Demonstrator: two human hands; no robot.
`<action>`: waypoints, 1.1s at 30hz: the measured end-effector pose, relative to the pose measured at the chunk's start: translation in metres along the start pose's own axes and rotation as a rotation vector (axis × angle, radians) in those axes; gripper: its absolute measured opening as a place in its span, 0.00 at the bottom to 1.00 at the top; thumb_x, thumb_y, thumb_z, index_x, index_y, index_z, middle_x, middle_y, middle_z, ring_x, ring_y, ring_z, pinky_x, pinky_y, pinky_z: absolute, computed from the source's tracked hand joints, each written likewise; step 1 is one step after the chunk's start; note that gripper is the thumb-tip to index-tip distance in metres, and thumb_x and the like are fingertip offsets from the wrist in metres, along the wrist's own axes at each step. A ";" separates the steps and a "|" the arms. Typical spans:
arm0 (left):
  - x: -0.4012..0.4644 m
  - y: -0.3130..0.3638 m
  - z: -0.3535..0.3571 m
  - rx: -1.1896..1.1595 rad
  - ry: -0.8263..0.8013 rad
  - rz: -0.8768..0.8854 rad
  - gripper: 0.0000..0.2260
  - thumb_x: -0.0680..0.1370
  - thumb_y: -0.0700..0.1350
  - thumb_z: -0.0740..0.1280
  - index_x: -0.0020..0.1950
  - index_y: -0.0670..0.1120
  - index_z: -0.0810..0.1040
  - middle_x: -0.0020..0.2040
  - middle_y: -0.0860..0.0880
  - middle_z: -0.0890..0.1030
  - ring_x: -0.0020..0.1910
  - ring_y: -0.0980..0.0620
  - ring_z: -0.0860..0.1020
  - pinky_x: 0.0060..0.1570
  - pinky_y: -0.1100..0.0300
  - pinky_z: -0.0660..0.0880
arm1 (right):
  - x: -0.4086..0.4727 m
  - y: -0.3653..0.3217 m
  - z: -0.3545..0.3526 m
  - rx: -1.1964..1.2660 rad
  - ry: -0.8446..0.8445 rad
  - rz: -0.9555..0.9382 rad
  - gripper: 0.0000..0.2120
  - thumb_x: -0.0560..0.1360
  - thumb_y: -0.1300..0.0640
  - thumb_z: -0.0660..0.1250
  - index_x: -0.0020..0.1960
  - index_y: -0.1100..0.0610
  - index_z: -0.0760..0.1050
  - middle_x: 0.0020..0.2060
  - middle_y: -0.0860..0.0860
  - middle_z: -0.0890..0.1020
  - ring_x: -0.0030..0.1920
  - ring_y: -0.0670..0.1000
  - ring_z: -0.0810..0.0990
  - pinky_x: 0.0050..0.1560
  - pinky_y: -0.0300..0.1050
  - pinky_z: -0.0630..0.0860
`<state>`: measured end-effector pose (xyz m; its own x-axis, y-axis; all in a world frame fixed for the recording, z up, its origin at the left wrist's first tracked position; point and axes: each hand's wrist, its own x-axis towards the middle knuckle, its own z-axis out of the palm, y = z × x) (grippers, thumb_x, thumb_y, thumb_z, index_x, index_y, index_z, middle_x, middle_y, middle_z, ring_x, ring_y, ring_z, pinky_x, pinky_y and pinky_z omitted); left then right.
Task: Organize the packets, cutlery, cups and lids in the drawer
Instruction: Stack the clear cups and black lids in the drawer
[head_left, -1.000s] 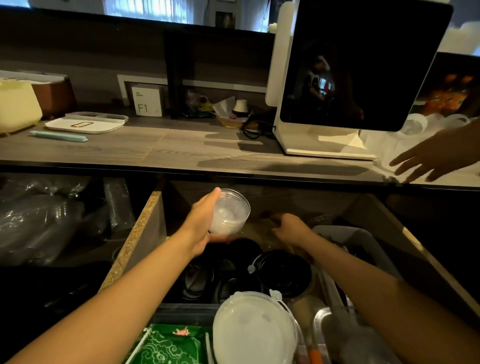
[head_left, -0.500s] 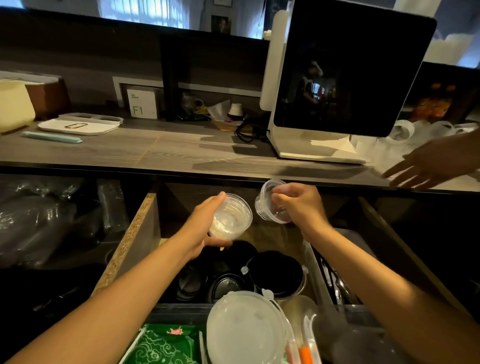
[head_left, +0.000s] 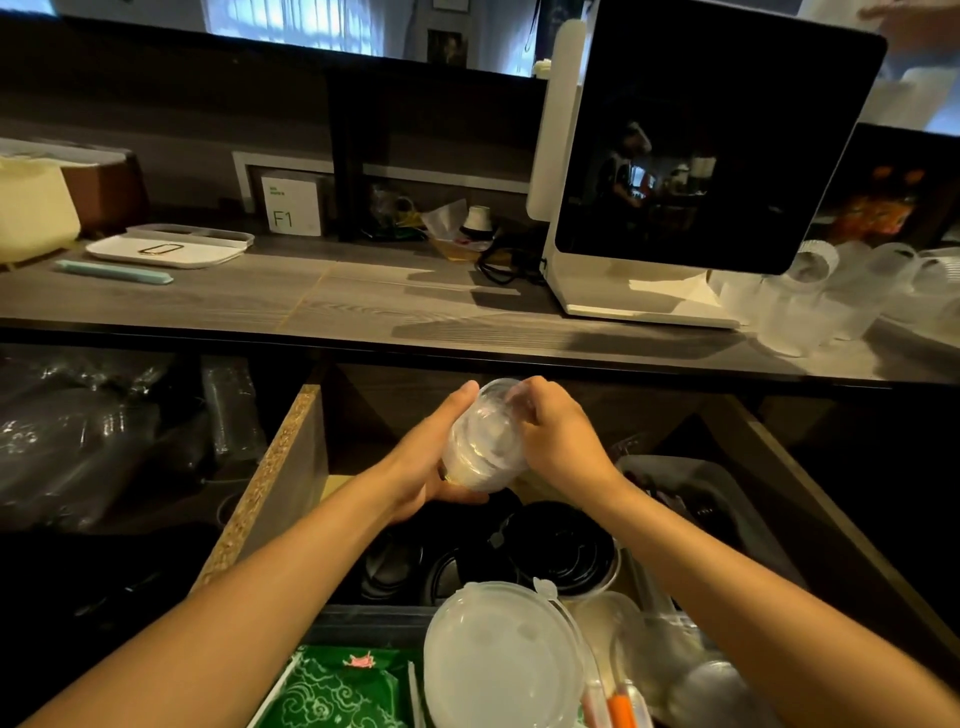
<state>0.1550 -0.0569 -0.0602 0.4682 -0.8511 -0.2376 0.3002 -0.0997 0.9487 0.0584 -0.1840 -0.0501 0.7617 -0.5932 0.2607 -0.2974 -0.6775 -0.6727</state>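
Above the open drawer my left hand grips a stack of small clear plastic cups from below and the side. My right hand holds another small clear cup by its rim and presses it into the top of that stack. Below them, inside the drawer, lie black lids, a large clear lid, green packets and a grey cutlery tray on the right.
The wooden counter carries a white screen stand, a white tray and several clear cups at the right. Plastic-wrapped stock fills the shelf left of the drawer. An orange-tipped item lies near the clear lid.
My right hand went into the drawer, came up with a small clear cup and brought it left onto the stack in my left hand. The other person's hand left the counter's right side.
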 end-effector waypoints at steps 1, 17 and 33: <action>0.000 0.000 -0.001 0.003 -0.015 0.010 0.24 0.75 0.67 0.60 0.60 0.53 0.80 0.56 0.46 0.85 0.56 0.46 0.83 0.54 0.43 0.81 | 0.001 -0.001 0.000 -0.034 -0.016 -0.001 0.05 0.79 0.60 0.63 0.52 0.53 0.74 0.50 0.50 0.76 0.51 0.49 0.76 0.52 0.45 0.74; 0.001 -0.003 0.001 -0.019 0.001 0.164 0.17 0.83 0.53 0.58 0.66 0.45 0.77 0.62 0.37 0.81 0.53 0.41 0.82 0.44 0.43 0.82 | 0.004 -0.016 0.007 0.900 -0.055 0.570 0.19 0.76 0.42 0.66 0.53 0.57 0.80 0.49 0.58 0.85 0.53 0.60 0.83 0.63 0.59 0.76; 0.001 -0.008 0.000 0.060 -0.163 0.224 0.23 0.71 0.50 0.73 0.65 0.59 0.74 0.59 0.52 0.83 0.59 0.46 0.82 0.52 0.46 0.81 | 0.005 -0.017 0.012 0.331 0.208 0.365 0.27 0.79 0.38 0.58 0.28 0.54 0.67 0.26 0.48 0.71 0.29 0.49 0.70 0.36 0.47 0.67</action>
<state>0.1529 -0.0570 -0.0685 0.3758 -0.9266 0.0113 0.1525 0.0738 0.9855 0.0742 -0.1708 -0.0457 0.5030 -0.8607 0.0781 -0.2983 -0.2577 -0.9190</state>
